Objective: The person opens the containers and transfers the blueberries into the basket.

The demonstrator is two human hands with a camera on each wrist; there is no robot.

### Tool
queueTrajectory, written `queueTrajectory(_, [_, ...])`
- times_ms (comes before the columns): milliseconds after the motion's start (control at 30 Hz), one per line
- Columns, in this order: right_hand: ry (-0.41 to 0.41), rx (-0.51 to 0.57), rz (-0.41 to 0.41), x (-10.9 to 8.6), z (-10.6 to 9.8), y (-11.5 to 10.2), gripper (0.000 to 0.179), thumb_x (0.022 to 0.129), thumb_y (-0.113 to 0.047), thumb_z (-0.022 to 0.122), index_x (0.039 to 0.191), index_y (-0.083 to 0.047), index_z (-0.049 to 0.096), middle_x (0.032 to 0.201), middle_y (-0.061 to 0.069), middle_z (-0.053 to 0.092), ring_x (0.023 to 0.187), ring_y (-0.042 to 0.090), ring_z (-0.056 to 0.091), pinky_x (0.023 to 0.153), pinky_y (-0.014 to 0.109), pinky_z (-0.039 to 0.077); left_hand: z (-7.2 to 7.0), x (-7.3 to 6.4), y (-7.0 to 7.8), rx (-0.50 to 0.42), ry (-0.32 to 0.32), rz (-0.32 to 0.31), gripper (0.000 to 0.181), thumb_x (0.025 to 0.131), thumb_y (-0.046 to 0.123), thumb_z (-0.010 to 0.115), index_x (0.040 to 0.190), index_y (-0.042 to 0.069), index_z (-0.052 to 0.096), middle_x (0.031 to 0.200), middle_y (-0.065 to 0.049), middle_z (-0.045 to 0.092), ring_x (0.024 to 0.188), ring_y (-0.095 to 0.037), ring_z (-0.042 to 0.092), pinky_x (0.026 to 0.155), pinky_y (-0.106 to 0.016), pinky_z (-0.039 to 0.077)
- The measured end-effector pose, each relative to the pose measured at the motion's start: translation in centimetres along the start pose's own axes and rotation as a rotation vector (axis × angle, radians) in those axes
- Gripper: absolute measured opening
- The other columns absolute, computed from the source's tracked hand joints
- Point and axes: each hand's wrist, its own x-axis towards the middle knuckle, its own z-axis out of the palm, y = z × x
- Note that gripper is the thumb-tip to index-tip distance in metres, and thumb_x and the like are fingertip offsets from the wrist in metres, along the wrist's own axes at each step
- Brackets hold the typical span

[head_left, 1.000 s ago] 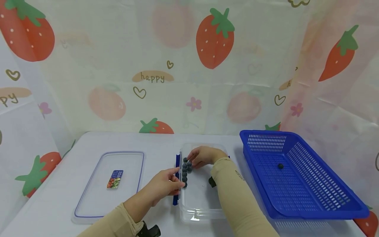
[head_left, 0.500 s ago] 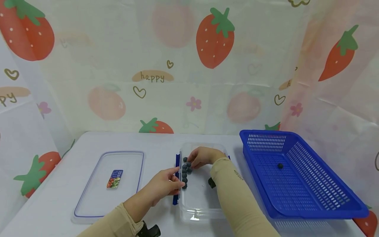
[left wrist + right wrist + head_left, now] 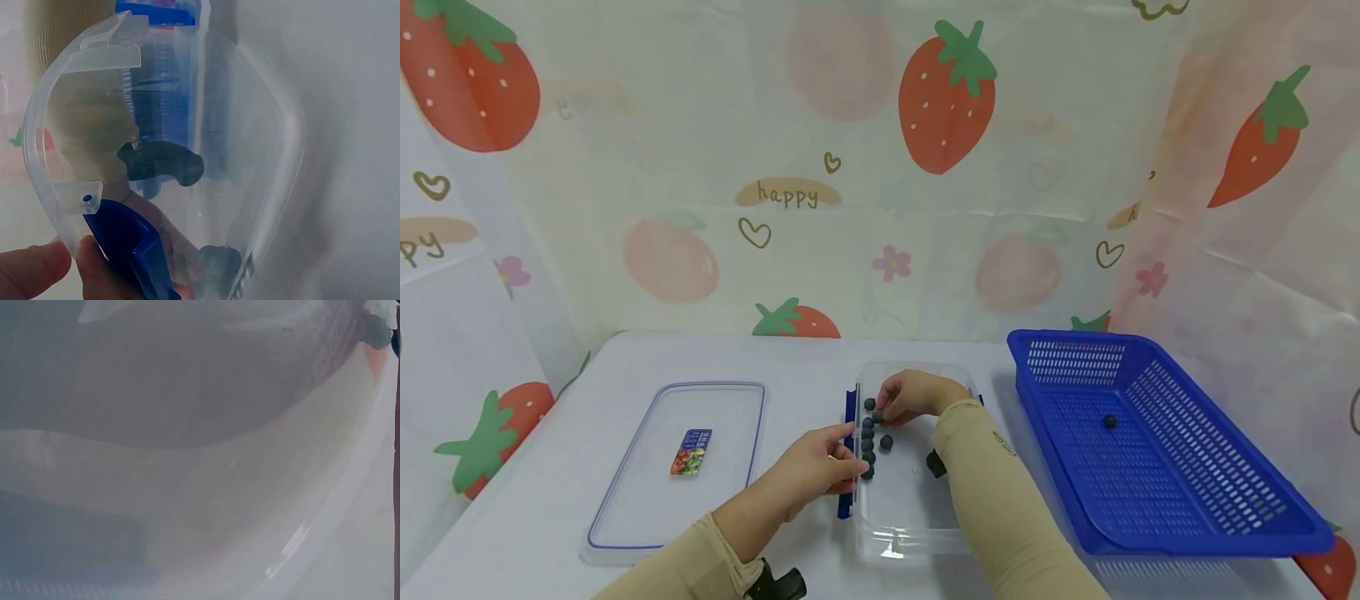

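Note:
A clear plastic container (image 3: 917,508) with blue side latches (image 3: 846,502) stands at the middle of the table. My left hand (image 3: 820,467) pinches its left wall between thumb and fingers; the left wrist view shows fingertips (image 3: 44,265) at the rim beside a blue latch (image 3: 134,250). Several dark blueberries (image 3: 868,446) lie in a line along that wall inside. My right hand (image 3: 917,395) reaches into the container and pinches a blueberry (image 3: 877,416) beside the line. Another blueberry (image 3: 887,442) lies apart, just right of the line. The right wrist view is mostly filled by the translucent container.
A blue perforated basket (image 3: 1180,533) stands to the right, with one blueberry (image 3: 1110,421) in it. On the left lies a clear lid (image 3: 647,508) with a blue seal and a printed label (image 3: 691,452). Strawberry-patterned cloth (image 3: 880,208) hangs behind the table.
One blueberry has moved slightly right and toward the viewer, away from the line. The right hand has shifted only slightly; the left hand stays on the container wall.

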Motion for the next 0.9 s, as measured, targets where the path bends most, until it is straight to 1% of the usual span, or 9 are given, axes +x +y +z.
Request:
queueTrajectory(333, [-0.021, -0.009, -0.003, -0.19, 0.18, -0.25, 0.009, 0.081, 0.002, 0.064, 0.089, -0.002, 0.065, 0.088, 0.007, 0.065, 0.080, 0.018, 0.064, 0.074, 0.030, 0.054, -0.02, -0.06, 0.13, -0.002, -0.001, 0.000, 0.070, 0.083, 0.012, 0.067, 0.142, 0.003, 0.030, 0.083, -0.007, 0.053, 0.070, -0.014, 0.058, 0.069, -0.028, 0.055])
queueTrajectory(600, [-0.014, -0.012, -0.010, -0.08, 0.21, -0.19, 0.006, 0.081, 0.001, 0.065, 0.086, -0.001, 0.064, 0.086, 0.008, 0.065, 0.078, 0.018, 0.064, 0.073, 0.030, 0.054, 0.00, 0.00, 0.12, -0.008, -0.006, -0.001, 0.070, 0.083, 0.011, 0.067, 0.142, 0.002, 0.030, 0.082, -0.007, 0.053, 0.070, -0.013, 0.058, 0.069, -0.028, 0.055])
queueTrajectory(733, [-0.007, -0.024, -0.022, -0.22, 0.06, -0.28, 0.005, 0.080, -0.001, 0.066, 0.084, -0.003, 0.064, 0.086, 0.007, 0.065, 0.079, 0.018, 0.064, 0.073, 0.030, 0.054, -0.02, 0.05, 0.01, -0.007, -0.008, -0.001, 0.070, 0.083, 0.011, 0.067, 0.142, 0.002, 0.029, 0.083, -0.007, 0.053, 0.071, -0.013, 0.058, 0.069, -0.028, 0.055])
queueTrajectory(900, [0.011, -0.032, -0.058, -0.38, -0.42, -0.24, 0.005, 0.080, -0.004, 0.068, 0.084, -0.003, 0.065, 0.087, 0.006, 0.066, 0.080, 0.018, 0.064, 0.075, 0.031, 0.053, -0.04, 0.06, -0.04, -0.004, -0.008, -0.004, 0.071, 0.083, 0.012, 0.067, 0.142, 0.003, 0.029, 0.083, -0.007, 0.053, 0.071, -0.014, 0.058, 0.069, -0.028, 0.055])
